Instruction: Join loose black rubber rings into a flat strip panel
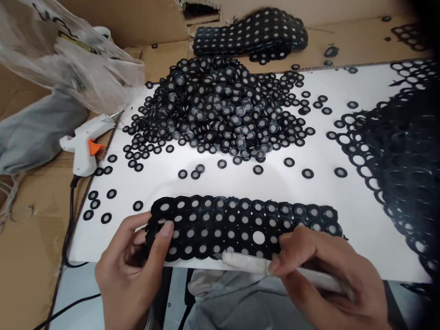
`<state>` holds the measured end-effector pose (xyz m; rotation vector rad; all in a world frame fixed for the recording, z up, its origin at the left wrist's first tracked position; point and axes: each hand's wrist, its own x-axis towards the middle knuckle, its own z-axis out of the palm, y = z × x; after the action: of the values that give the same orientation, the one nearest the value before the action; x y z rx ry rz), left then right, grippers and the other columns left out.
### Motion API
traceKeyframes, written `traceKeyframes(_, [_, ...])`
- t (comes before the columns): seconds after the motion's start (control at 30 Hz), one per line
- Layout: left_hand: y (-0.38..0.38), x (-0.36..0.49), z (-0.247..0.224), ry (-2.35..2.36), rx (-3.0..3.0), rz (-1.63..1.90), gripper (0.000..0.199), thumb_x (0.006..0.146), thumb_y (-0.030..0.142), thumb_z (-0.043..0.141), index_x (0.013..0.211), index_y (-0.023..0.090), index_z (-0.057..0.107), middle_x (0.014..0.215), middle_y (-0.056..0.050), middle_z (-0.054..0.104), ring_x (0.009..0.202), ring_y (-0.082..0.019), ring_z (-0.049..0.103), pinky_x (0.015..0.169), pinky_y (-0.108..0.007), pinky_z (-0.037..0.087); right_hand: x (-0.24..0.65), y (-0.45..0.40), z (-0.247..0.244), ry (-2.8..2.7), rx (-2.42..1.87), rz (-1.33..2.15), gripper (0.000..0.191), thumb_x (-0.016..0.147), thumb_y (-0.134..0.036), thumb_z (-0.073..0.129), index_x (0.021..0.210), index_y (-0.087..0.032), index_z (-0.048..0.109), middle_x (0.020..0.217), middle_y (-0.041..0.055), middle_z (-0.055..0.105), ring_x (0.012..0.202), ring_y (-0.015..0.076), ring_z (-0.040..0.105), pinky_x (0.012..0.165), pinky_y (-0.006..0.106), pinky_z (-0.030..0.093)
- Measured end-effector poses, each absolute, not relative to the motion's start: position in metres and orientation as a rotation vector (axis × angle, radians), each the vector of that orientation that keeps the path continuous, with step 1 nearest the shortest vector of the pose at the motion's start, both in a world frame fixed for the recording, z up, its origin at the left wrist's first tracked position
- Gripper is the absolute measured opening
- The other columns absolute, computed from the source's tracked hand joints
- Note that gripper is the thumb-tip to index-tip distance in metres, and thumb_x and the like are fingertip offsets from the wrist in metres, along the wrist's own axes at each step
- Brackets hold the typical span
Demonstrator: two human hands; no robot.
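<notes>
A black rubbery sheet (206,231) with rows of round washers still joined in it lies at the front edge of the white board. My left hand (134,266) grips its left end, thumb on top and fingers underneath. One hole (259,237) in the sheet is larger and brighter than the rest. In my right hand (326,270) is a slim white craft knife (245,262), its narrow tip pointing left along the sheet's lower edge. The right fingertips also rest against the sheet's right part.
Loose black washers form a big pile (220,105) on the white board (165,183), with several scattered around. Punched-out black sheets (402,160) stack at right. More washer sheets (250,32) lie behind. A white glue gun (85,144) and plastic bag (99,59) sit left.
</notes>
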<state>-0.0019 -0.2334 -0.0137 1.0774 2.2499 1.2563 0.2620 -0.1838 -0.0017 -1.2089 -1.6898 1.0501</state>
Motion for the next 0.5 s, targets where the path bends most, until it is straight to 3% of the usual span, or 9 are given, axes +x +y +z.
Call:
traceKeyframes(0.2, [-0.235, -0.003, -0.013, 2.26, 1.083, 1.255, 0.027, 0.089, 0.046, 0.094, 0.102, 0.025, 0.082, 0.068, 0.004, 0.07, 0.055, -0.011, 0.056, 0.047, -0.02, 0.043, 0.248, -0.176, 0.003, -1.667, -1.084, 1.078, 0.029, 0.088, -0.001, 0.065, 0.091, -0.029, 0.072, 0.069, -0.005, 0.078, 0.049, 0.0134, 0.073, 0.044, 0.02, 0.051])
traceKeyframes(0.5, [-0.237, -0.001, -0.015, 2.23, 1.084, 1.332, 0.024, 0.088, 0.04, 0.096, 0.101, 0.024, 0.082, 0.07, 0.004, 0.075, 0.056, -0.011, 0.063, 0.054, -0.017, 0.052, 0.242, -0.168, 0.005, -1.803, -1.053, 1.164, 0.029, 0.092, -0.003, 0.058, 0.092, -0.029, 0.07, 0.073, -0.0062, 0.081, 0.057, 0.0137, 0.08, 0.047, 0.021, 0.051])
